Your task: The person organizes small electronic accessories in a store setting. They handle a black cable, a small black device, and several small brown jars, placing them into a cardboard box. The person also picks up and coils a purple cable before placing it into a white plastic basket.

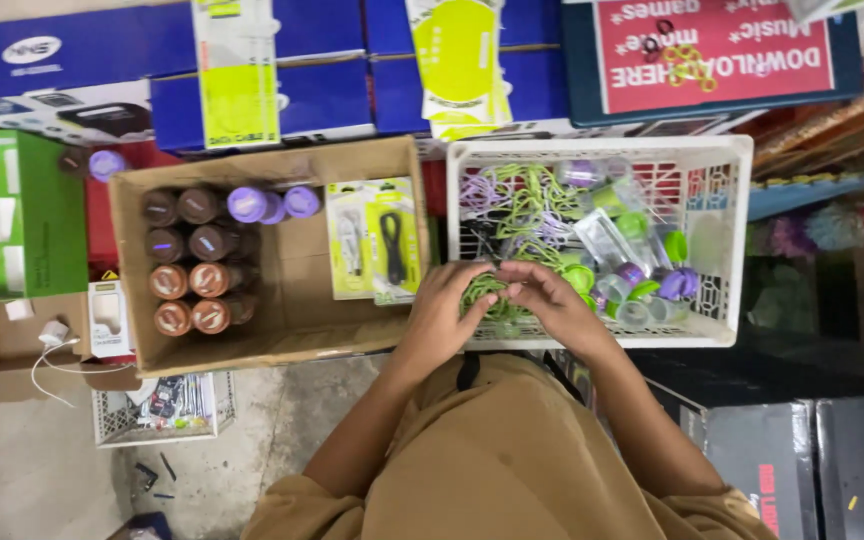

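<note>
We see both forearms reaching forward and bent inward, the left hand (447,305) and right hand (550,305) meeting with fingers curled in a narrow grip on a tangled green coiled cable (487,293) held between them. Just beyond and right of the grip stands the white plastic lattice crate (722,335). Left of the grip sits an open brown cardboard box (292,325) with capped cylinders.

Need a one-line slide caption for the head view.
Both hands, left hand and right hand, coil a green cable at the white plastic lattice crate, beside an open cardboard box of round-capped cylinders.
</note>
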